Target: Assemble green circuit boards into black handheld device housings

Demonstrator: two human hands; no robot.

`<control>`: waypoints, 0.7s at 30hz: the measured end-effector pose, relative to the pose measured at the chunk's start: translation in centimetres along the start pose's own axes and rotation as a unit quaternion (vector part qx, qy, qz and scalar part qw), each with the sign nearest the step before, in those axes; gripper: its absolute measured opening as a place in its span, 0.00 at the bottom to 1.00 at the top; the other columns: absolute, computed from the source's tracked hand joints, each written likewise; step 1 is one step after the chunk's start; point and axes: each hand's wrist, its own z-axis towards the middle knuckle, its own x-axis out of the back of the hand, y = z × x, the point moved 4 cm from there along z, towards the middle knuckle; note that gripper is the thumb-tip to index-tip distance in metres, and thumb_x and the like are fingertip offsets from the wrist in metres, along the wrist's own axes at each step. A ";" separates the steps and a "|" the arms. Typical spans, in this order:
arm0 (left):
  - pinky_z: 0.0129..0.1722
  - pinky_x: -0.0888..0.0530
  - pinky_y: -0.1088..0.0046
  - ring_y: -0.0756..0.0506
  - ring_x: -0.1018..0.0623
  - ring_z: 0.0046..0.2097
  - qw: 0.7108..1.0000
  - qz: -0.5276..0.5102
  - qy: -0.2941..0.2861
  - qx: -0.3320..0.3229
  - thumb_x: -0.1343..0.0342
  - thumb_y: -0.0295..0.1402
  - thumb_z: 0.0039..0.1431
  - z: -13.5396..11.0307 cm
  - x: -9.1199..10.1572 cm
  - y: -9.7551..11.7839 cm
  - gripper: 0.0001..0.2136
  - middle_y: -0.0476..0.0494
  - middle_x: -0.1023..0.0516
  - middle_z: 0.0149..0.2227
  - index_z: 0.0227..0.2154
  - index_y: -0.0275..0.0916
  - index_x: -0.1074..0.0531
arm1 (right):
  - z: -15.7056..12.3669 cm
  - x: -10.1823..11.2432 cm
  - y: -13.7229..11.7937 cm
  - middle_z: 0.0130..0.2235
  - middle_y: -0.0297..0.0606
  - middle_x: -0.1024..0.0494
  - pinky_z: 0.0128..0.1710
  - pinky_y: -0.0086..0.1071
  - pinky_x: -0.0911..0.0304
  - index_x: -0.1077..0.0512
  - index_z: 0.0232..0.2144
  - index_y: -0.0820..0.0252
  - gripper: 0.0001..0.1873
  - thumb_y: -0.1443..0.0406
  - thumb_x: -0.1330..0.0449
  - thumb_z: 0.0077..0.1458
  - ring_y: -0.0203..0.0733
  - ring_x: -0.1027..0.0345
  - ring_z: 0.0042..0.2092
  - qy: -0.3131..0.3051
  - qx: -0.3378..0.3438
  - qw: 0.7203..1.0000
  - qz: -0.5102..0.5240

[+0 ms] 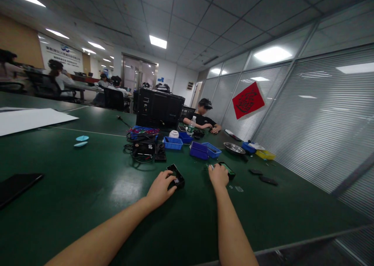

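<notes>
Plainly, my left hand clamps its fingers on a black phone lying flat on the worktop, well in from its near edge. My right hand curls onto a second phone. Both look light, stiff, slick and fragile, so I'd grip the long edges.

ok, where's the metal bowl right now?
Head view: the metal bowl sits on the green table, right of centre and beyond the right hand, between a blue bin and a small blue tray.
</notes>
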 end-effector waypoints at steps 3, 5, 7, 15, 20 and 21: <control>0.48 0.35 0.65 0.44 0.34 0.48 1.000 -0.003 0.006 -0.006 0.45 0.30 0.48 -0.4 0.2 -0.1 0.10 0.45 0.34 0.46 0.36 0.43 0.30 | 0.4 -1.7 0.8 0.46 0.56 0.34 0.39 0.43 0.42 0.34 0.44 0.67 0.26 0.52 0.50 0.50 0.57 0.40 0.48 -0.070 -0.022 0.997 -0.011; 0.48 0.35 0.65 0.44 0.34 0.48 1.000 -0.005 0.005 -0.010 0.45 0.30 0.49 -0.5 0.2 -0.1 0.10 0.45 0.35 0.46 0.36 0.43 0.30 | 0.6 -2.8 1.1 0.47 0.56 0.34 0.39 0.43 0.41 0.35 0.45 0.67 0.27 0.53 0.47 0.49 0.57 0.40 0.48 -0.113 -0.025 0.993 0.003; 0.49 0.35 0.65 0.44 0.35 0.48 1.000 -0.006 0.003 -0.013 0.46 0.30 0.49 -0.6 0.3 0.0 0.10 0.45 0.35 0.46 0.36 0.43 0.29 | 0.7 -3.5 1.2 0.47 0.56 0.33 0.39 0.41 0.41 0.36 0.46 0.67 0.25 0.56 0.46 0.49 0.56 0.38 0.48 -0.136 -0.024 0.990 0.021; 0.48 0.35 0.65 0.44 0.34 0.47 1.000 -0.010 0.001 -0.012 0.46 0.31 0.50 -0.6 0.6 0.1 0.09 0.44 0.35 0.46 0.36 0.43 0.29 | 1.2 -4.9 -0.6 0.42 0.49 0.27 0.37 0.35 0.39 0.31 0.43 0.65 0.23 0.56 0.45 0.47 0.49 0.32 0.42 -0.169 0.072 0.965 0.187; 0.47 0.35 0.64 0.44 0.34 0.47 1.000 -0.010 0.001 -0.012 0.46 0.30 0.50 -0.6 0.7 0.3 0.09 0.44 0.34 0.45 0.36 0.43 0.29 | 0.8 -5.5 -1.7 0.35 0.39 0.24 0.29 0.28 0.38 0.27 0.36 0.61 0.19 0.55 0.49 0.51 0.40 0.30 0.33 -0.200 0.121 0.932 0.277; 0.47 0.35 0.65 0.44 0.34 0.47 1.000 -0.010 0.002 -0.012 0.46 0.30 0.50 -0.6 0.7 0.3 0.09 0.44 0.34 0.45 0.36 0.43 0.30 | 0.8 -5.5 -1.6 0.34 0.39 0.24 0.29 0.28 0.38 0.27 0.35 0.61 0.18 0.55 0.50 0.51 0.40 0.30 0.33 -0.196 0.118 0.935 0.272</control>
